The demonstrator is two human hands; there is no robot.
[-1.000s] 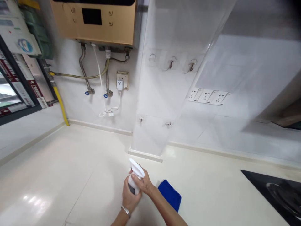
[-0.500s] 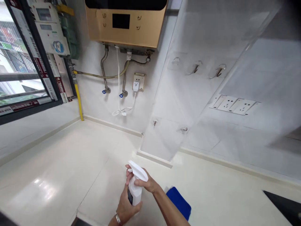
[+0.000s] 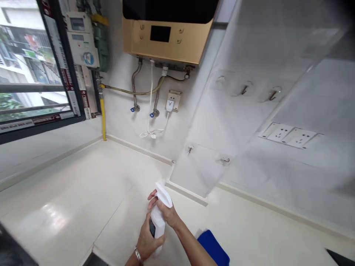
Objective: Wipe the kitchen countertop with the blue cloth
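A white spray bottle [image 3: 159, 221] with a dark label is held over the pale countertop [image 3: 122, 207], its trigger head tilted up. My left hand [image 3: 148, 236], a silver bracelet at its wrist, is wrapped round the bottle's body. Higher up, my right hand [image 3: 166, 212] grips the neck just under the spray head, with some fingertips showing on the far side by the trigger. To the right of my right forearm, a folded blue cloth [image 3: 213, 247] lies on the counter.
A gold water heater [image 3: 169, 40] hangs on the wall, with hoses and a plugged socket [image 3: 173, 101] below. Gas meters [image 3: 81, 40] and a yellow pipe [image 3: 102, 118] stand by the window. Clear hooks [image 3: 244, 89] and a socket strip [image 3: 290, 135] are at right.
The view has shifted a little, so the wall fixtures sit further right. My right hand has shifted on the bottle's neck, closer around it below the spray head. My left hand keeps its hold.
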